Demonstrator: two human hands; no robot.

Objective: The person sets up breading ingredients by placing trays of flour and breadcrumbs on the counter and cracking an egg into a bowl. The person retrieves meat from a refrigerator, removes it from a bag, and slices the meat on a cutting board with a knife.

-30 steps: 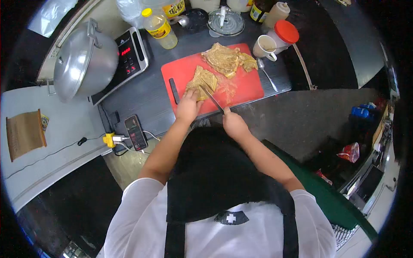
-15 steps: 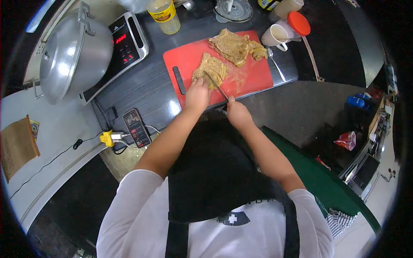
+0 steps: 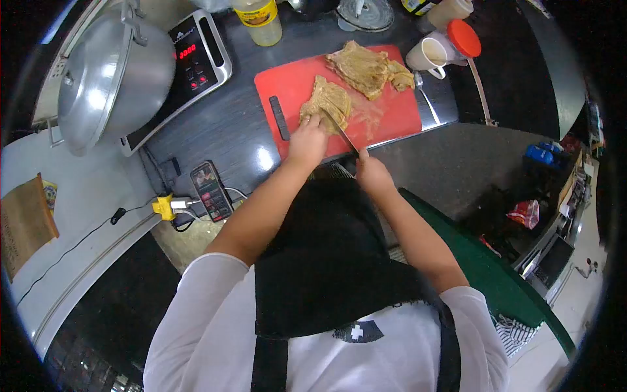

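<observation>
My right hand point(image 3: 374, 174) is closed round the handle of a knife point(image 3: 341, 133). The blade slants up and left across a flat, yellowish-brown seasoned slice of meat point(image 3: 330, 98). On the near left edge of that slice, my left hand point(image 3: 309, 138) presses with its fingers bent, just left of the blade. Both lie over a red cutting board point(image 3: 392, 121), which is smeared with marinade. A larger slice of the same meat point(image 3: 359, 68) rests at the board's far side, with a small piece at its right end.
Left stands a big lidded pot point(image 3: 98, 85) on an induction cooker point(image 3: 196, 55). A phone point(image 3: 211, 191) lies near a yellow power adapter point(image 3: 163, 207). Beyond the board are a labelled jar point(image 3: 260, 23) and glass lid point(image 3: 366, 14); right, a mug point(image 3: 426, 55), red-capped jar point(image 3: 464, 39) and spoon point(image 3: 427, 98).
The knife has been drawn slightly toward me along the slice. My left hand stays on the meat. The whole view has shifted a little.
</observation>
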